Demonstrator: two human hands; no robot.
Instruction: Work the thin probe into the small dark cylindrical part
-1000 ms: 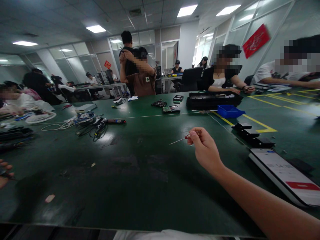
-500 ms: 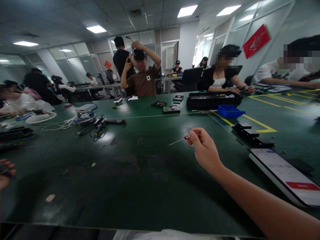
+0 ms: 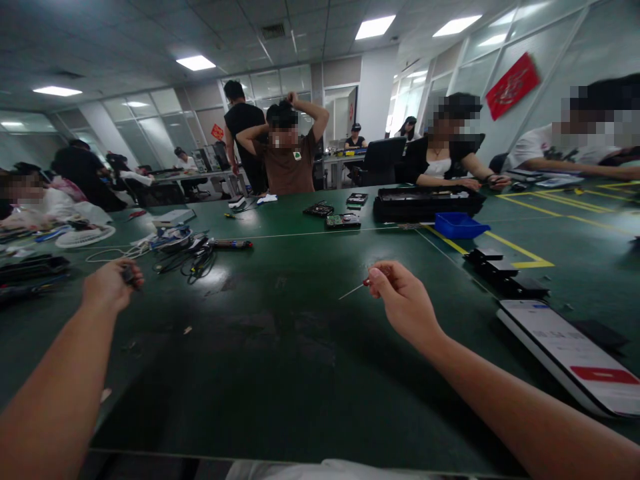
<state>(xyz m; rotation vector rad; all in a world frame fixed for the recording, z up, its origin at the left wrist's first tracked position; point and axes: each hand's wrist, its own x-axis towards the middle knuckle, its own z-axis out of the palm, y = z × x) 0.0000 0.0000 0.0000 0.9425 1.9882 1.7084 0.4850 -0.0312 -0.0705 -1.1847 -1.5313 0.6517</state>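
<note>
Over the right of the green table (image 3: pixel 250 373), my right hand (image 3: pixel 403 297) is closed around the red handle of a thin screwdriver (image 3: pixel 351 291), its metal shaft pointing left and slightly down. My left hand (image 3: pixel 107 287) is raised over the table's left side, fingers curled around a small dark object (image 3: pixel 129 273) whose kind I cannot make out. Just beyond that hand lie tangled cables (image 3: pixel 193 257) and a dark rod-shaped tool (image 3: pixel 233 244) with a red tip.
Hard drives (image 3: pixel 343 221) lie farther back, beside a long black casing (image 3: pixel 427 203) and a blue tray (image 3: pixel 460 225). Black blocks (image 3: pixel 505 272) and a propped phone (image 3: pixel 570 353) stand on the right. A white fan grille (image 3: pixel 85 237) lies left. Other people sit around the table.
My left hand has come in from the left edge, forward and to the right, with the small dark object. My right hand has shifted slightly left and down with the screwdriver.
</note>
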